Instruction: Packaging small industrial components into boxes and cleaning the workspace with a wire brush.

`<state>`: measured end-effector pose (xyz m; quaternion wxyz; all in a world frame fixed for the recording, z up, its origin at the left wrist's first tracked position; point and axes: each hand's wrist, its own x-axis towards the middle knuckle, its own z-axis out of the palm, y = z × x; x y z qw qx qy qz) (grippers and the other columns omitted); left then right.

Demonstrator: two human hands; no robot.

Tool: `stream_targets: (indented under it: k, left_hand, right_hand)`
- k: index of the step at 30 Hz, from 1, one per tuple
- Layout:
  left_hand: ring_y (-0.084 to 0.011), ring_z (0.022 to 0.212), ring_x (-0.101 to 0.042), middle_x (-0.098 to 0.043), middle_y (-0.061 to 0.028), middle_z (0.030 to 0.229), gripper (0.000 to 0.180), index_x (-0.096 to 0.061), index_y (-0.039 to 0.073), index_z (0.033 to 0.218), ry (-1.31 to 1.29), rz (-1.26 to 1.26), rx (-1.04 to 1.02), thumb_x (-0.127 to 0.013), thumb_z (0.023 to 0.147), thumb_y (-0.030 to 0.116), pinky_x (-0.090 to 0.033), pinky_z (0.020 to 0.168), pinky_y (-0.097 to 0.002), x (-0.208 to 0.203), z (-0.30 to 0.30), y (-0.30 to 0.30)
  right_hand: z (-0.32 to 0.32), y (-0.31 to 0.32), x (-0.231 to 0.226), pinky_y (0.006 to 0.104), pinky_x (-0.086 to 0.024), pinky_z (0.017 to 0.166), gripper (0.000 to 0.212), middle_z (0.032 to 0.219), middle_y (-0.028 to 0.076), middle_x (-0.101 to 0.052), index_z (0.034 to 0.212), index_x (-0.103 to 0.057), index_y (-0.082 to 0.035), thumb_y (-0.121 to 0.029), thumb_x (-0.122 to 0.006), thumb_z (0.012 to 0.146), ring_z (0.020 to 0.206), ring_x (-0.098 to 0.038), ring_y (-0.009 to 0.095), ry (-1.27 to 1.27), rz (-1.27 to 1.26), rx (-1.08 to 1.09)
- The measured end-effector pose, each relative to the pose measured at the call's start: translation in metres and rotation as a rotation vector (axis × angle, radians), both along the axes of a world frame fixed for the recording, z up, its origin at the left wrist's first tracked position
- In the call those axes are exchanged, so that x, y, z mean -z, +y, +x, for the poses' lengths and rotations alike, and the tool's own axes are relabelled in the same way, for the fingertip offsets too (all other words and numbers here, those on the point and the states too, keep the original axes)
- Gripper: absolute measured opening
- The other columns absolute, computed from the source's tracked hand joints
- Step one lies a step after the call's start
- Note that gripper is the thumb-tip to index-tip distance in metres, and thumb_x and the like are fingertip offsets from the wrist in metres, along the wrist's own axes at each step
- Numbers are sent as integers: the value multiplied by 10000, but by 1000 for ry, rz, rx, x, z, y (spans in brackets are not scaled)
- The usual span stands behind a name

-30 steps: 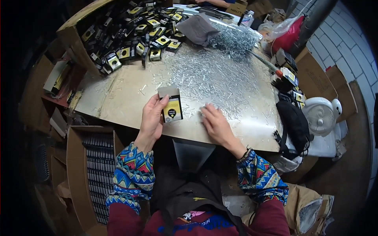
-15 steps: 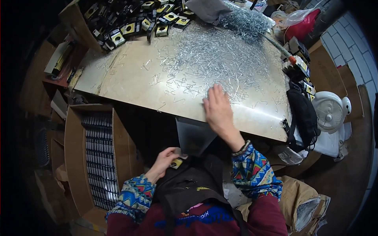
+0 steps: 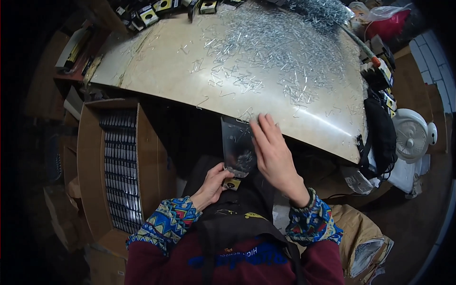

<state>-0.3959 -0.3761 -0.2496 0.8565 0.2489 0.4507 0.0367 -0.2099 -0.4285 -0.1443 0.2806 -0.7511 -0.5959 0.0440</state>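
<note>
A grey sheet-like chute (image 3: 235, 145) slopes down from the front edge of the table (image 3: 166, 78), with several small metal pieces in its lower part. At its lower end my left hand (image 3: 212, 186) is closed on a small yellow-and-black box (image 3: 231, 184), with a clear plastic piece beside it. My right hand (image 3: 275, 159) lies with straight fingers along the table edge next to the chute, holding nothing I can see. A few bent wire hooks (image 3: 247, 114) lie by its fingertips. A wide spread of such hooks (image 3: 275, 47) covers the back of the table.
An open carton (image 3: 146, 156) packed with rows of dark boxes stands left. Yellow-and-black boxes (image 3: 148, 18) are heaped at the back left. To the right are a black bag (image 3: 380, 137), a white fan (image 3: 411, 135) and an orange-tipped rod (image 3: 363, 47). A brown paper sack (image 3: 349, 232) stands below.
My right hand has come back from the hooks to the table edge beside the chute. My left hand, with the small box, has moved up to the chute's lower end. The view has shifted.
</note>
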Motion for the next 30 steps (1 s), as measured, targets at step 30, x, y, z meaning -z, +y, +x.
stream_targets:
  k: [30]
  left_hand:
    - [-388, 1138, -551, -548, -211, 1228, 925, -286, 21, 1437, 32, 1573, 278, -779, 657, 87, -469, 962, -421, -25, -22, 0]
  right_hand:
    - [-32, -16, 36, 377, -530, 629, 117, 824, 199, -654, 948, -645, 35, -59, -636, 879, 722, -664, 360, 585, -55, -58]
